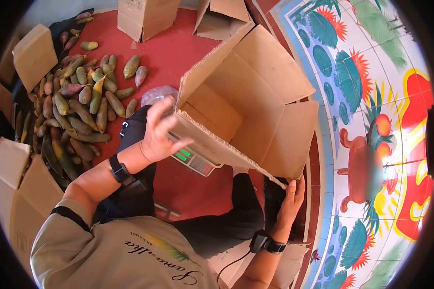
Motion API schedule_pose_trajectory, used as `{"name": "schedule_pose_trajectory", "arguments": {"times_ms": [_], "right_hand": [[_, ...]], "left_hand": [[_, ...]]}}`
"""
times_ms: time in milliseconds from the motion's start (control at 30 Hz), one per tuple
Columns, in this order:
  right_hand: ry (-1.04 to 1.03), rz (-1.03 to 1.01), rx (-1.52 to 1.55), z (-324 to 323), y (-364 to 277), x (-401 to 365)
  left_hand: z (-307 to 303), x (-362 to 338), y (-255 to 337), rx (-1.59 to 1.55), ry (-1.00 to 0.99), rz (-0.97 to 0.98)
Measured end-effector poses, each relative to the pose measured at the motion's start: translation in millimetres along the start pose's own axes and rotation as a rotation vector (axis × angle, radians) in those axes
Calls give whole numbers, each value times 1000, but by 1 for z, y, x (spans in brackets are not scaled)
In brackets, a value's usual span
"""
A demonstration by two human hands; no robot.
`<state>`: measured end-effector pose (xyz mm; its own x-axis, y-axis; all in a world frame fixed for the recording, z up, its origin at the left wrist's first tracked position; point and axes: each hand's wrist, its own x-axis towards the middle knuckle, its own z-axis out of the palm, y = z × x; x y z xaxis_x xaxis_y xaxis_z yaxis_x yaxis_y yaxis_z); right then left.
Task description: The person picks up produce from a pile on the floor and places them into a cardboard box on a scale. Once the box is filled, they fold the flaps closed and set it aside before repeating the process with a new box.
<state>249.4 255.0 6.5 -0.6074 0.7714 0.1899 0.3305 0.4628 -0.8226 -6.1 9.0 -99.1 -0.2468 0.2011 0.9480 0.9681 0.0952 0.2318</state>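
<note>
A large open cardboard box [255, 86] is tilted in front of me, its mouth and bare inside facing me. My right hand [291, 200] grips the near right corner of the box, fingers and thumb at its edge. At the box's left corner my left hand [160, 132] is raised and open, fingers spread and slightly blurred, with nothing in it. Partly hidden under the box is a digital scale [197, 164] with green lit digits. A clear plastic bag [158, 93] lies just beyond my left hand.
Left of me, a heap of long green and reddish vegetables [84, 113] covers the red floor [173, 43]. Other cardboard boxes stand at the back [147, 17], at far left [35, 58] and near left [31, 192]. A painted tile wall [361, 96] borders the right side.
</note>
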Motion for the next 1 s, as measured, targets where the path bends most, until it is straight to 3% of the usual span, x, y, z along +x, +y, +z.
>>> {"name": "schedule_pose_trajectory", "arguments": {"times_ms": [100,133,200,233,300,333,400,533,600,700,833,1000], "right_hand": [[-25,29,107,11,14,-2],[-40,12,136,14,17,-2],[-30,-3,203,23,13,-3],[-20,-24,264,27,12,-4],[-46,-26,290,30,27,-2],[-36,83,309,32,29,-3],[-13,247,353,39,35,-3],[-9,258,325,43,42,7],[10,43,210,47,54,15],[53,-70,146,50,49,23],[110,-106,83,50,48,30],[124,-11,180,45,40,25]], "left_hand": [[-9,12,1,57,-94,-323],[-7,11,-2,58,-103,-321],[-1,6,-10,-102,-200,-553],[1,6,-12,-99,-204,-551],[7,7,-13,-311,-255,-726],[12,8,-8,-427,-208,-775],[13,9,-7,-488,-251,-813],[14,4,-11,-464,-357,-790],[13,5,-11,-453,-368,-770],[13,3,-11,-434,-350,-754],[11,6,-10,-455,-325,-779],[9,4,-9,-422,-357,-747]]}}
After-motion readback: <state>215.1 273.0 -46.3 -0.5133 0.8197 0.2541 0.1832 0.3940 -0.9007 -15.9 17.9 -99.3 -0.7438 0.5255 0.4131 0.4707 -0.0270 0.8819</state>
